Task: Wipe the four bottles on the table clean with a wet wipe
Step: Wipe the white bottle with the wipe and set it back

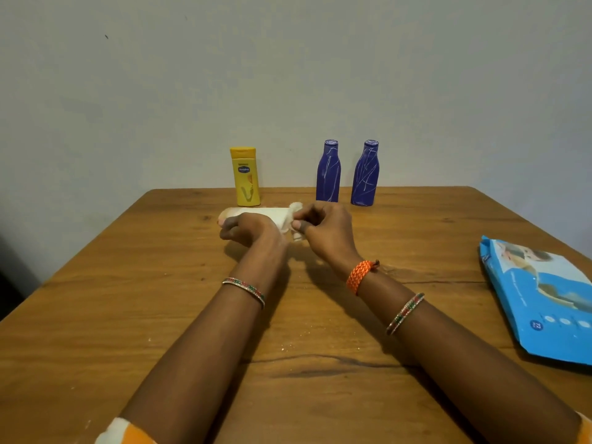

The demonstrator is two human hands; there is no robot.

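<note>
Head view: left hand (246, 227) grips a pale lying bottle (253, 213); right hand (323, 227) pinches a white wet wipe (296, 208) against it.

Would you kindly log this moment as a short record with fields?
left hand: holds a pale bottle lying sideways above the table
right hand: presses a white wipe against that bottle
standing at back: yellow bottle, two blue bottles, upright
blue bottles: streaked with pale marks
wipes pack: flat at right edge
</note>
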